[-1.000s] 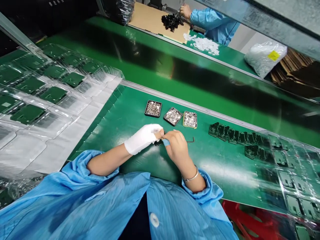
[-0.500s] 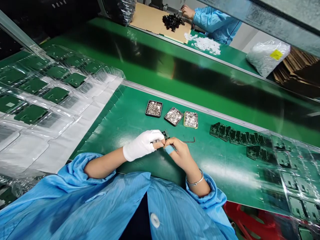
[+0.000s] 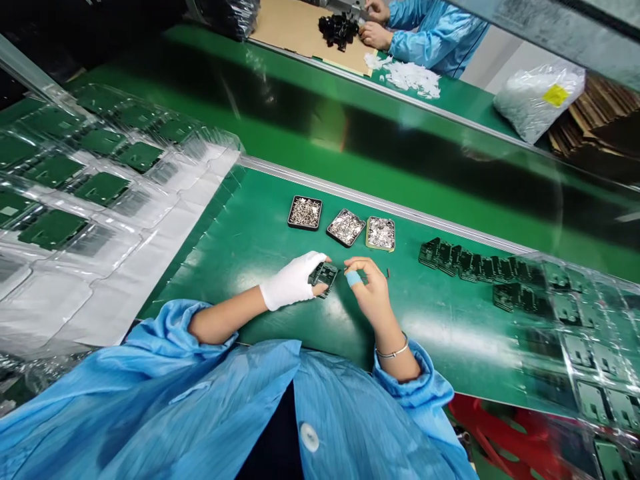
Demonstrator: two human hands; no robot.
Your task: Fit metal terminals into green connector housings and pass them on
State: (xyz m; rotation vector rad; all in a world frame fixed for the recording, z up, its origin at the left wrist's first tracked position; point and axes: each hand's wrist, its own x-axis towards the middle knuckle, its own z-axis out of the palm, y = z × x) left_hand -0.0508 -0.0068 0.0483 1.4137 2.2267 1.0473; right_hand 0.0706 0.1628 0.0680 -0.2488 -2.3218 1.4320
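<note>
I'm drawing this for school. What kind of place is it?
Probably an electronics factory or workshop. The left hand holds a circuit board, more boards lie in rows, and three dishes hold shiny bits.

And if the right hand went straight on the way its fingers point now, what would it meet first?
Probably the green circuit board held in the left hand, just ahead of the right hand, though depth is unclear from this single view.

Three trays block ahead, while tabletop beyond the right hand lies open
</note>
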